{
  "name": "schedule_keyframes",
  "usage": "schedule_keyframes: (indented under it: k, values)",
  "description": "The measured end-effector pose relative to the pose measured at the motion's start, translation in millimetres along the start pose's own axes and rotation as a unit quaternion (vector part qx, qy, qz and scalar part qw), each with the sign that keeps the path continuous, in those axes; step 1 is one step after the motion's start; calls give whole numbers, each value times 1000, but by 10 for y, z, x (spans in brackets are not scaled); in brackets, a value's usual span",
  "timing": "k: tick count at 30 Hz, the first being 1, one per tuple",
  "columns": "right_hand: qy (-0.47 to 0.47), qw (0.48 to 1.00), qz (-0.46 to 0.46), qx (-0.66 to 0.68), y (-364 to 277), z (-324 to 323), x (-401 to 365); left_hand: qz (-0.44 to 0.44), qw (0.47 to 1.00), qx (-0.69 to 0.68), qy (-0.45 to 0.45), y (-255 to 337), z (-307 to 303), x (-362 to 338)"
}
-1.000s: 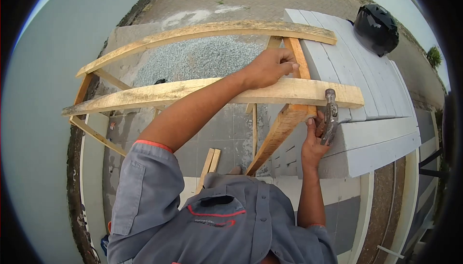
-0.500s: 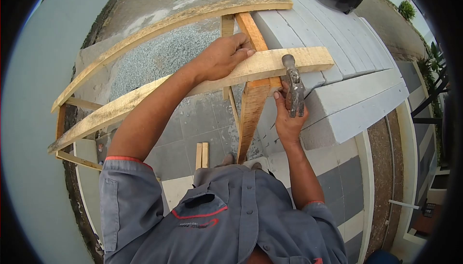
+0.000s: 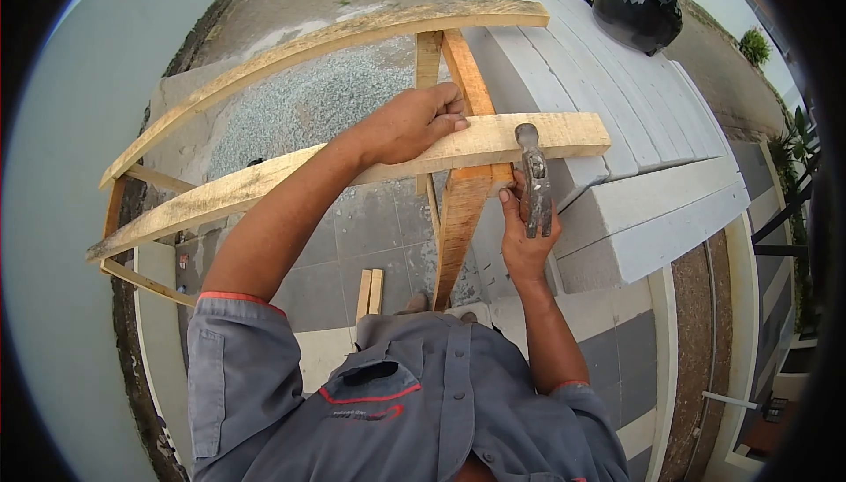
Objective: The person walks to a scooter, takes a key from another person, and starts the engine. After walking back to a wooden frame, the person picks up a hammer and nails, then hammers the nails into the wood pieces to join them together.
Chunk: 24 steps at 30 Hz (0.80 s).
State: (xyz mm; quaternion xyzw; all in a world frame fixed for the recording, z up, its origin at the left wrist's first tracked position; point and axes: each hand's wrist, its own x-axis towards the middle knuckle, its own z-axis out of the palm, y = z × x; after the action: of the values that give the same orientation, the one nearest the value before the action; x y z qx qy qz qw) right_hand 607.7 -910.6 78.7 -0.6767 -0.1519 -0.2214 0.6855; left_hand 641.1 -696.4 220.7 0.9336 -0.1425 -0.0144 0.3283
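My left hand [image 3: 421, 127] is closed at the upper edge of a pale wooden plank [image 3: 370, 167], with its thumb along the plank and its fingers curled toward an orange-brown crosspiece [image 3: 469, 77]. The fingertips are partly hidden. Below the plank, my right hand [image 3: 527, 240] holds a worn claw hammer [image 3: 536, 187]. The hammer head overlaps the plank's right end in view, and most of the handle is hidden. My right thumb is beside the crosspiece's end, close to an upright wooden post [image 3: 460, 226].
A second long plank [image 3: 326, 46] forms the frame's far side. White blocks [image 3: 652, 209] are stacked on the right, with a black helmet [image 3: 638, 8] on top. Gravel [image 3: 300, 107] lies behind the frame. Two short wood pieces [image 3: 370, 292] are near my feet. A wall [image 3: 88, 174] stands left.
The camera view has tilted, so the frame, blocks and helmet appear lower. Both hands keep almost the same place on the wood, and the hammer stays in my right hand.
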Motion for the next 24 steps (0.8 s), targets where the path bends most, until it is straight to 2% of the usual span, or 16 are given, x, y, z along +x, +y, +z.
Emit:
schedule_keyframes:
  k: [7,10,12,15,16,18,24]
  values:
    - [-18,1000,0,-6,23,-23,20,23,1000,-8,-10,-96,24,12]
    - [-36,999,-10,-1,21,-56,37,-15,999,-2,-31,-22,-2,2]
    - [-48,999,1,-8,109,-67,18,-6,1000,2,-26,-82,31,19]
    - [-68,995,64,43,-3,-29,15,41,999,-28,12,-235,114,19]
    - [-75,993,72,53,-13,-22,16,18,1000,-13,-21,-165,41,4]
    - [-69,991,106,48,-36,8,-6,36,999,-22,-18,-205,29,-19]
    - [-80,991,99,44,-25,-6,-10,52,998,-26,-14,-271,59,2]
